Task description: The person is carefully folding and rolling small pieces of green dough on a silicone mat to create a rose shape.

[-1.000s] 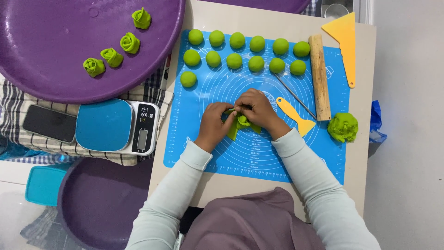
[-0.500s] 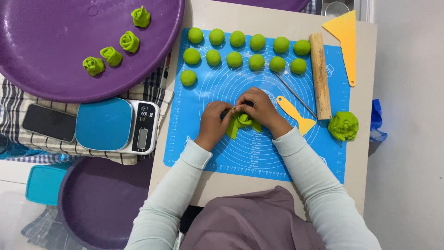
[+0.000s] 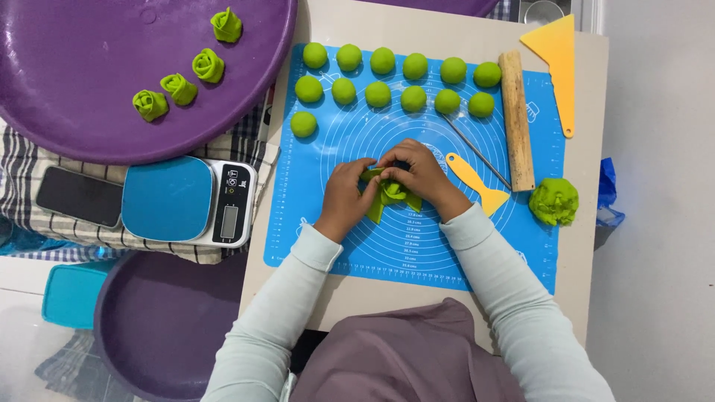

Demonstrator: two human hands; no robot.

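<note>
Large purple tray (image 3: 89,89) fills the upper left, carrying four green dough roses (image 3: 179,71) in a loose diagonal row. A second purple tray (image 3: 156,327) sits lower left, partly out of frame, with a teal box lid (image 3: 71,294) just beside it. Pale table (image 3: 454,26) holds a blue silicone mat (image 3: 447,246) marked with concentric rings. Left of the mat, on a checked cloth (image 3: 22,164): a kitchen scale (image 3: 186,199) with blue platform, and a dark phone (image 3: 78,196) next to it. Wooden rolling pin (image 3: 515,119) lies upright along the mat's right side; orange scraper (image 3: 555,63) at top right corner; a small orange spatula (image 3: 477,182) and a thin metal rod (image 3: 473,149) near the pin. Green dough lump (image 3: 553,201) at the mat's right edge. Thirteen green dough balls (image 3: 395,78) in rows along the mat's top. Mat centre: left hand (image 3: 346,195) and right hand (image 3: 417,175), fingertips together, both pinched on a folded green dough piece (image 3: 387,193). The piece seems to rest on the mat, though fingers hide most of it.
</note>
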